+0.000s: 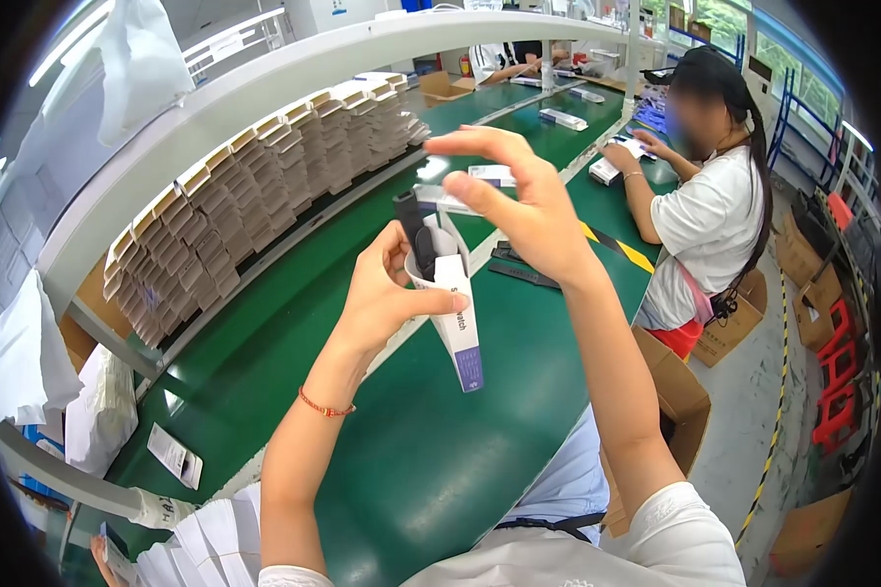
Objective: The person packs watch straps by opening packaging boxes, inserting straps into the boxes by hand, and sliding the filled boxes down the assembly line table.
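Note:
My left hand grips a long narrow white box with a purple lower end and partly covered print ending in "watch". Its upper end is open toward me. A black strap-like piece sticks out of that opening, beside a raised white flap. Just above and to the right, my right hand is empty, with thumb and fingers apart. Several black strap-like pieces lie on the green table beyond the box.
Stacked white boxes line the shelf at left. A co-worker handles boxes at right. White folded cartons stand at lower left, near a flat white box. A grey frame bar arches overhead. Cardboard boxes stand beside the table.

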